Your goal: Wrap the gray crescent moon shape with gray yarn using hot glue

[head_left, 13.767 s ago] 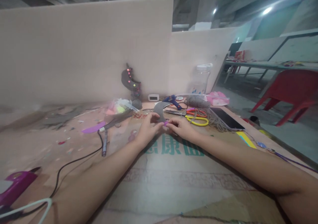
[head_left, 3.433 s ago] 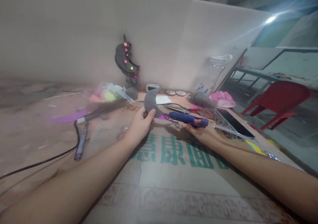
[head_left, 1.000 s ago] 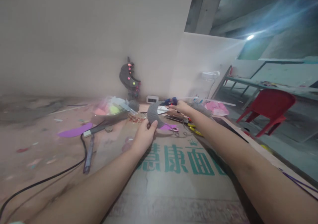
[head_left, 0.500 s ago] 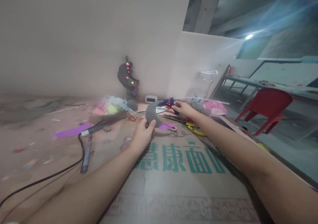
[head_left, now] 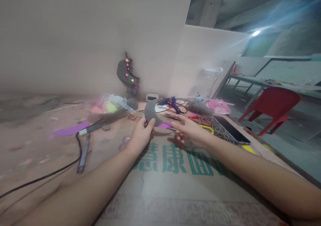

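I see a pale wall panel [head_left: 100,38], red plastic chair [head_left: 273,102] on grey floor [head_left: 288,145], long table [head_left: 260,82], bright light [head_left: 256,33].

A single head-worn view (the wearer's own), facing forward and down across the tabletop [head_left: 155,189].

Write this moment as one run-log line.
left hand: holding grey crescent | right hand: by small purple piece, grip unclear | blue glue gun: lying unheld | phone: lying to the right
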A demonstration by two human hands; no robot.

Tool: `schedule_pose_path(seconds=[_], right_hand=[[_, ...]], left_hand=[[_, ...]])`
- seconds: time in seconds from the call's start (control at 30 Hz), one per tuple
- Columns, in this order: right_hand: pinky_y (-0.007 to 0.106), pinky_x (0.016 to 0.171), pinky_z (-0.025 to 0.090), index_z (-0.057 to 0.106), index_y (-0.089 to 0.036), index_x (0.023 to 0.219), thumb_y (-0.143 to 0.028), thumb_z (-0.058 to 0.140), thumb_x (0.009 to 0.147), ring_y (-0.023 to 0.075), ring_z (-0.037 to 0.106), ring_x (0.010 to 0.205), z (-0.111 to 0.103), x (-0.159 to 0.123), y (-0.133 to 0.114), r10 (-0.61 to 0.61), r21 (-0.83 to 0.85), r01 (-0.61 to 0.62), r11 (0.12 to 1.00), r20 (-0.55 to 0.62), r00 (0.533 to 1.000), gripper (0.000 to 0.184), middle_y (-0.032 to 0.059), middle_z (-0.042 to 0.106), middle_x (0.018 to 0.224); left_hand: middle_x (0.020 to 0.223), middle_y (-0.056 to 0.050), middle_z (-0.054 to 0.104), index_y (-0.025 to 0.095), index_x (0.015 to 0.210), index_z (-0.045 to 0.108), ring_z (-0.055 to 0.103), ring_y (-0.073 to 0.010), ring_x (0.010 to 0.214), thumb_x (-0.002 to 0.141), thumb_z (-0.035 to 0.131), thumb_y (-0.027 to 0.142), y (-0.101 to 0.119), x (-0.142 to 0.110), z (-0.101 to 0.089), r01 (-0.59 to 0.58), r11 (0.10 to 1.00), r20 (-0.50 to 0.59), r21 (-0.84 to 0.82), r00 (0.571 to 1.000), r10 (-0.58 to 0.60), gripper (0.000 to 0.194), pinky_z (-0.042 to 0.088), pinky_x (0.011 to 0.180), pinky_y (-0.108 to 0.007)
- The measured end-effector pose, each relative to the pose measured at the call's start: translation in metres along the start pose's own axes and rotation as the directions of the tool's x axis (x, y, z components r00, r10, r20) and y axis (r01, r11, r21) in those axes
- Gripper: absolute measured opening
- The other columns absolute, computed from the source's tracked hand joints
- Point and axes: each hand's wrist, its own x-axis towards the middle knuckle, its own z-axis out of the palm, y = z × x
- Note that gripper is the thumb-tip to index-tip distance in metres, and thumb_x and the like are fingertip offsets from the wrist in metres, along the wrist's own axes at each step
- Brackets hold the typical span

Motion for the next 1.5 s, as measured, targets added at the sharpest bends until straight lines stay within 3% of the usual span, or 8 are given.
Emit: schedule_pose_path(seconds=[0.1,0.23,0.43,0.63,1.07,1.2,1.4,1.5], right_hand=[[0.023,0.041,0.045,0.035,-0.022,0.144,-0.04,0.073,0.082,0.0109,0.057,0.048,0.002,-0.002,0.005,0.032,0.108,-0.036,0.994,0.035,0.999,0.075,0.0025,0.069,0.082],[0.023,0.043,0.045,0.049,-0.019,0.135,-0.037,0.07,0.083,0.0111,0.053,0.047,-0.009,0.005,0.012,-0.144,-0.138,0.136,0.981,-0.045,0.989,0.059,-0.0038,0.061,0.064],[0.03,0.067,0.049,0.073,-0.017,0.092,-0.036,0.064,0.083,0.0169,0.062,0.072,-0.021,0.012,0.017,-0.485,-0.531,0.36,0.767,-0.113,0.867,0.023,0.0045,0.069,0.082],[0.031,0.07,0.046,0.068,-0.018,0.08,-0.033,0.06,0.085,0.0177,0.059,0.073,-0.021,0.019,0.026,-0.573,-0.578,0.401,0.711,-0.144,0.807,0.018,0.0035,0.066,0.078],[0.027,0.06,0.045,0.069,-0.017,0.081,-0.035,0.061,0.083,0.0142,0.057,0.061,-0.016,0.016,0.025,-0.532,-0.487,0.378,0.788,-0.229,0.815,0.019,0.0013,0.065,0.071],[0.024,0.043,0.039,0.068,-0.017,0.116,-0.03,0.054,0.088,0.0104,0.047,0.043,-0.015,0.013,0.025,-0.438,-0.415,0.327,0.849,-0.206,0.875,0.034,-0.0024,0.061,0.061],[0.021,0.034,0.037,0.06,-0.019,0.125,-0.033,0.054,0.091,0.0015,0.043,0.037,-0.01,0.008,0.027,-0.431,-0.195,0.405,0.893,-0.113,0.895,0.038,0.0088,0.069,0.12],[0.02,0.032,0.033,0.059,-0.022,0.125,-0.034,0.056,0.089,0.0006,0.041,0.033,-0.009,0.008,0.028,-0.355,-0.11,0.35,0.93,-0.027,0.934,0.038,0.0085,0.07,0.122]], left_hand=[[0.055,0.006,0.05,0.019,0.083,0.052,0.044,-0.0098,0.045,0.079,0.064,0.055,0.0,0.001,0.0,0.0,1.0,-0.03,-0.008,1.0,0.0,0.038,0.034,0.042,-0.022],[0.056,0.005,0.051,0.018,0.081,0.054,0.045,-0.01,0.046,0.079,0.065,0.053,0.002,-0.001,0.0,0.006,1.0,-0.035,0.005,0.999,-0.005,0.037,0.035,0.044,-0.022],[0.053,0.005,0.049,0.018,0.074,0.053,0.044,-0.0099,0.046,0.082,0.062,0.046,0.01,-0.006,0.0,-0.019,0.996,0.024,0.091,1.0,0.017,0.03,0.033,0.044,-0.022],[0.053,0.005,0.049,0.018,0.074,0.051,0.045,-0.0099,0.046,0.085,0.057,0.042,0.013,-0.008,0.002,-0.045,0.987,0.108,0.153,0.994,0.028,0.026,0.033,0.045,-0.022],[0.053,0.005,0.048,0.018,0.072,0.05,0.042,-0.0091,0.047,0.084,0.058,0.041,0.011,-0.008,0.002,-0.054,0.988,0.197,0.141,0.98,0.026,0.027,0.031,0.045,-0.021],[0.052,0.006,0.047,0.018,0.074,0.05,0.041,-0.0088,0.045,0.082,0.058,0.042,0.012,-0.006,0.002,-0.015,0.995,0.182,0.095,0.983,-0.002,0.027,0.031,0.044,-0.021],[0.052,0.006,0.047,0.018,0.074,0.051,0.041,-0.0082,0.045,0.082,0.06,0.041,0.013,-0.006,0.003,0.01,0.998,0.178,0.059,0.984,-0.02,0.026,0.031,0.044,-0.02],[0.053,0.005,0.048,0.018,0.075,0.052,0.042,-0.0084,0.046,0.082,0.062,0.043,0.012,-0.005,0.002,0.01,0.999,0.173,0.041,0.985,-0.017,0.028,0.032,0.045,-0.021]])
